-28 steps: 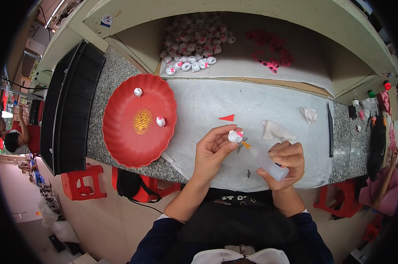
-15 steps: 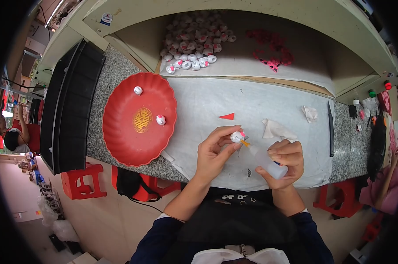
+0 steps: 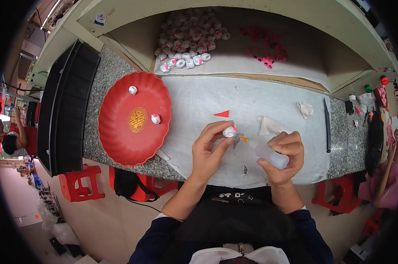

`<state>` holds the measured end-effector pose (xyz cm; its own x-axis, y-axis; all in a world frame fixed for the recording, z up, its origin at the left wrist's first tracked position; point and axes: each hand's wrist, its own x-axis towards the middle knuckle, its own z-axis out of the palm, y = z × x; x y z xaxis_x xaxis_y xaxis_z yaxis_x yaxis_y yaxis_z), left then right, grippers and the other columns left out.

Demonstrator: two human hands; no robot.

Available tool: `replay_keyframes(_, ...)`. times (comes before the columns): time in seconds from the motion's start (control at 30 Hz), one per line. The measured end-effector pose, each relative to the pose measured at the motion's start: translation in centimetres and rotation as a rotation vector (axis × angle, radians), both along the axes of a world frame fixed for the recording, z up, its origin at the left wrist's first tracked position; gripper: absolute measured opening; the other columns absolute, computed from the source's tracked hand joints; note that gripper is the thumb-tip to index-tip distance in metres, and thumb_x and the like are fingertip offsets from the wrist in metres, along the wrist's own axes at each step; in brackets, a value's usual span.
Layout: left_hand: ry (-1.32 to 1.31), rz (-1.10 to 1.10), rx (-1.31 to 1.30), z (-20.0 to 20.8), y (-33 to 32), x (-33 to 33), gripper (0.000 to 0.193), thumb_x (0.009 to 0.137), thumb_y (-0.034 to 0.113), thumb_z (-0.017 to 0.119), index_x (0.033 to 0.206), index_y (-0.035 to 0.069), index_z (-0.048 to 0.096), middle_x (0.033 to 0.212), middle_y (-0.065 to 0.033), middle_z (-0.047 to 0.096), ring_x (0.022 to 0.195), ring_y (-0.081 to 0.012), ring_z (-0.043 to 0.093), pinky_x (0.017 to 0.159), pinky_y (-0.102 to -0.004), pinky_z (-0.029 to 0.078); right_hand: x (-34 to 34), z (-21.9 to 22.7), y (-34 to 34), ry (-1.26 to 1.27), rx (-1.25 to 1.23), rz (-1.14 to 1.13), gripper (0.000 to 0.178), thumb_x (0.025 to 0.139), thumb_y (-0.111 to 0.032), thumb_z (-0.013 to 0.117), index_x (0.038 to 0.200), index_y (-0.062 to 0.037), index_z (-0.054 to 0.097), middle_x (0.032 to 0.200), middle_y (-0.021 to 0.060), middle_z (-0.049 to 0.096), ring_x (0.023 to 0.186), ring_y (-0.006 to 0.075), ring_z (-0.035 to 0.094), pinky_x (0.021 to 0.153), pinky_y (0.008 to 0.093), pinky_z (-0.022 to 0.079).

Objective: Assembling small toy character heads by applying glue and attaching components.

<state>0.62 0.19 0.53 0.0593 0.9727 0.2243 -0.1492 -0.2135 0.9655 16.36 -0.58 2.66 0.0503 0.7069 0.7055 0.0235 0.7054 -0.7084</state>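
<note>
Between the thumb and fingers of my left hand is a small rounded white piece with a pink patch. My right hand is closed around a translucent white squeeze bottle, tilted with its orange-yellow tip toward the piece. A small gap shows between tip and piece. Beyond my left hand lies a red triangular scrap on the white paper. A crumpled white tissue rests just past the bottle.
At left stands a red scalloped tray holding two white pieces, beside a black bin. The shelf ahead holds a heap of white pieces and pink parts. A black pen-like stick and another tissue lie at right.
The orange-yellow tip has drawn away from the white piece, leaving a wider gap. My left hand has shifted slightly left and up; the whole view has shifted a little too.
</note>
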Motion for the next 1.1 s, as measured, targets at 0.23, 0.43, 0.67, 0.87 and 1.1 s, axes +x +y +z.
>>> replay_keyframes(0.23,-0.282,0.034,-0.156,-0.1,-0.4,-0.8,0.034,0.072,-0.007,0.055,0.105,-0.002,0.047,0.099,-0.0105,0.053,0.090,-0.0130,0.052,0.079,-0.0232,0.041,3.7,3.3,3.5,0.043,-0.682,0.140,0.027,0.068,0.005,0.054,0.091,0.0008,0.042,0.087,0.0080,0.044,0.075,0.0169,0.054,0.056,0.0244,0.049)
replay_keyframes(0.43,-0.289,0.001,-0.139,0.1,-0.4,-0.7,0.033,0.073,-0.006,0.055,0.105,-0.002,0.048,0.099,-0.0094,0.053,0.089,-0.0120,0.052,0.077,-0.0224,0.041,5.2,0.9,12.6,-0.258,-0.706,-0.048,0.023,0.069,-0.003,0.056,0.090,-0.0013,0.046,0.083,0.0085,0.049,0.074,0.0199,0.055,0.057,0.0273,0.047)
replay_keyframes(0.67,-0.299,0.000,-0.155,0.1,-0.6,-0.6,0.034,0.072,-0.006,0.054,0.105,-0.001,0.047,0.096,-0.0080,0.054,0.087,-0.0112,0.052,0.075,-0.0214,0.041,4.1,-1.4,16.3,-1.010,-0.298,-0.599,0.016,0.066,-0.009,0.062,0.076,-0.0005,0.054,0.080,0.0157,0.055,0.077,0.0315,0.054,0.063,0.0405,0.042)
replay_keyframes(0.87,-0.289,0.000,-0.163,-0.1,-0.7,-1.0,0.034,0.072,-0.006,0.055,0.105,-0.001,0.048,0.095,-0.0071,0.054,0.086,-0.0103,0.052,0.075,-0.0205,0.040,3.1,1.5,11.6,-0.490,-0.573,-0.162,0.015,0.072,-0.006,0.058,0.085,0.0004,0.056,0.074,0.0056,0.054,0.062,0.0106,0.048,0.051,0.0218,0.039)
replay_keyframes(1.1,-0.259,-0.009,-0.103,-0.2,-0.4,-0.8,0.034,0.072,-0.006,0.056,0.104,-0.001,0.049,0.100,-0.0089,0.053,0.088,-0.0119,0.052,0.076,-0.0227,0.041,0.5,1.5,1.5,-0.168,-0.660,0.098,0.020,0.071,0.001,0.056,0.091,0.0029,0.051,0.073,0.0070,0.056,0.062,0.0100,0.051,0.053,0.0197,0.042)
